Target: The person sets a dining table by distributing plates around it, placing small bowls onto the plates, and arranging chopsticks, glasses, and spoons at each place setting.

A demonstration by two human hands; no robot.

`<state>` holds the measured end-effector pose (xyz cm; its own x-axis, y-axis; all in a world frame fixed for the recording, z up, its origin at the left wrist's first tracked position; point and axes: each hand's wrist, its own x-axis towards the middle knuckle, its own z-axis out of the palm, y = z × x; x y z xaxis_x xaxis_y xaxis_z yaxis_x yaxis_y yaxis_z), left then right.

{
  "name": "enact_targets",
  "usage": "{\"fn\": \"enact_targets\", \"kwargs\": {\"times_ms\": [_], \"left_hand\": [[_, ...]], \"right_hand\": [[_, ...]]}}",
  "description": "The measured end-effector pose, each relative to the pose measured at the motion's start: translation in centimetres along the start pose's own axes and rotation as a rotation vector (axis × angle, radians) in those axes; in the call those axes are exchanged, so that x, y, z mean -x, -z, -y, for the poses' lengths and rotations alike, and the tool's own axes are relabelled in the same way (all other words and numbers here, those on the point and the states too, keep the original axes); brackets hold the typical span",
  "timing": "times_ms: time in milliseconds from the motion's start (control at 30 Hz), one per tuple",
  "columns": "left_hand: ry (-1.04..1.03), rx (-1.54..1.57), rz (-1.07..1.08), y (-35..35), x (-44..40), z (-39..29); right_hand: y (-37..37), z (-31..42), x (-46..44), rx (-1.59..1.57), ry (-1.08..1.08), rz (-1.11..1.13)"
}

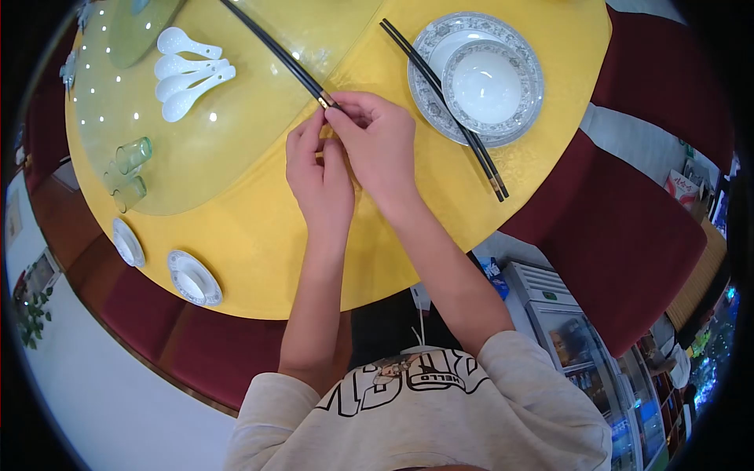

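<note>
My right hand (377,140) pinches the near, gold-banded end of a pair of black chopsticks (279,55) between thumb and fingers. Close beside it, my left hand (320,180) has its fingers curled up against the same end. The far ends reach past the top of the head view, over the glass turntable (259,125). To the right, a second pair of black chopsticks (493,177) lies slanted across the rim of a patterned plate (503,27). On that plate sits a white bowl (485,85) with a patterned rim.
Several white spoons (188,69) and a few greenish glasses (133,155) are at the left on the round yellow-covered table (385,259). Patterned dishes (195,279) stand along its near left edge. Dark red chairs (620,235) surround it.
</note>
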<state>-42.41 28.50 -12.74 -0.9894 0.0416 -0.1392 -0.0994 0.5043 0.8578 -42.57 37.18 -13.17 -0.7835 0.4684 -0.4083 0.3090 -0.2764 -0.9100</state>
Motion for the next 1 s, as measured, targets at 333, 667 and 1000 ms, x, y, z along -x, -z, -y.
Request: {"fn": "enact_targets", "kwargs": {"times_ms": [333, 667, 1000], "left_hand": [[0.073, 0.494, -0.005, 1.0, -4.6, -8.1], [0.038, 0.557, 0.385, -10.8, -11.6, -15.1], [0.095, 0.641, 0.295, -19.4, -19.4, -15.5]], "right_hand": [[11.0, 5.1, 3.3, -0.144, -0.014, 0.079], [29.0, 9.2, -2.9, 0.042, 0.083, 0.057], [36.0, 9.8, -15.9, 0.098, 0.058, 0.038]]}}
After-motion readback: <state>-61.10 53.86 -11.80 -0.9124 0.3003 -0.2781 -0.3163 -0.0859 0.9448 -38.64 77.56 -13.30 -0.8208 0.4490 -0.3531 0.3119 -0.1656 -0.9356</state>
